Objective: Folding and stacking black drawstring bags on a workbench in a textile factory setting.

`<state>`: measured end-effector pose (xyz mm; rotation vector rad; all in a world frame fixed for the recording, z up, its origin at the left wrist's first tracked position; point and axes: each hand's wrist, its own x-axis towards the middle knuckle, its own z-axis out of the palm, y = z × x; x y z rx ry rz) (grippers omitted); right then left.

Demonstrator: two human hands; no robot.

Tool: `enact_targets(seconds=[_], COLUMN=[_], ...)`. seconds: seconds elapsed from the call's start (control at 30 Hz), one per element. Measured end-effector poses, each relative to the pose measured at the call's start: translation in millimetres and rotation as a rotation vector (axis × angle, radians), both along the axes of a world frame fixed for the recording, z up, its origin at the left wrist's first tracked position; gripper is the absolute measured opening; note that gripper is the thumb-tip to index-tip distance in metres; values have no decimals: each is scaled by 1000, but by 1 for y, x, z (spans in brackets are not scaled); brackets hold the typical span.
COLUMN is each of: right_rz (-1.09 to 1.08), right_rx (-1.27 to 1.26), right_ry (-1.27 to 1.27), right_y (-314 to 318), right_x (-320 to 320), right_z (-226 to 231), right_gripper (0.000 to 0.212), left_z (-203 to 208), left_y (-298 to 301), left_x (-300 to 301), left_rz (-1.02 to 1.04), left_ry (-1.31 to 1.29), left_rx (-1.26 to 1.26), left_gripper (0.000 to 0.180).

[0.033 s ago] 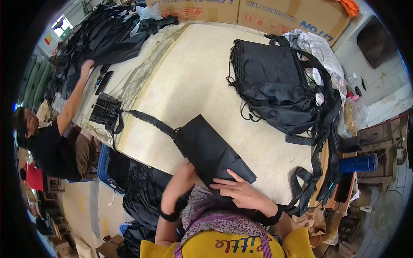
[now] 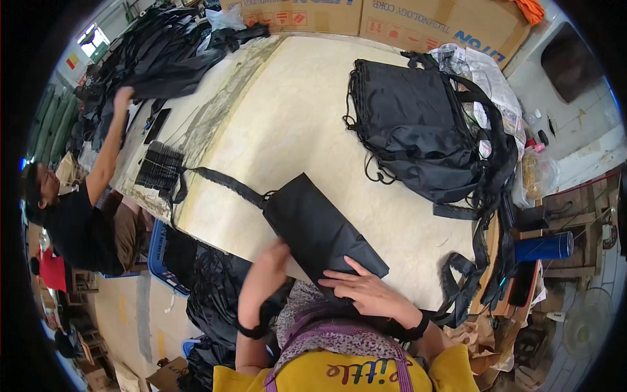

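Note:
A folded black cloth piece [image 2: 317,228] lies slantwise at the near edge of the pale table, with a black strip [image 2: 228,185] running from its far left corner. My right hand [image 2: 359,286] rests flat on the cloth's near end, fingers spread. Beside the cloth's left edge is my left hand [image 2: 266,264]; motion smears its fingers, so its grip is unclear. Farther right lies a stack of black fabric bags [image 2: 411,111] with cords along its left side.
A bundle of black strips [image 2: 160,166] sits at the table's left edge near a phone [image 2: 157,126]. A co-worker [image 2: 72,222] reaches toward a heap of black fabric [image 2: 150,59]. Cardboard boxes [image 2: 418,29] stand behind. A blue cylinder [image 2: 545,245] lies at right.
My left hand has shifted slightly left, while my right hand and the cloth stay put. The co-worker's hand has moved a little up and left.

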<state>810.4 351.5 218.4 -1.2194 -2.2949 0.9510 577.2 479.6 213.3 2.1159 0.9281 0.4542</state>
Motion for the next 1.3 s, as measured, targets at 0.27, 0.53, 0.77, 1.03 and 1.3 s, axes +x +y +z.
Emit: enact_targets(seconds=[0.27,0.53,0.77,1.03,1.3], right_rz=[24,108,-358,-383,-471], right_rx=[48,-192,250,225,241], right_ry=[-97,94,-364,-381,-185], right_y=[-2,4,26,29,22], right_x=[-8,-7,-13,-18,-24], right_z=[1,15,-25,-27,-20], right_gripper=[29,38,74,73,67], left_z=[35,-34,-31,-37,-29], left_y=[-3,20,23,-43,-43], left_x=[72,61,61,49,31], left_rz=[83,75,11,707,469], left_ry=[96,313,356,-624,-595], left_rx=[562,600,560,-120,-524], left_gripper=[44,77,80,70,58])
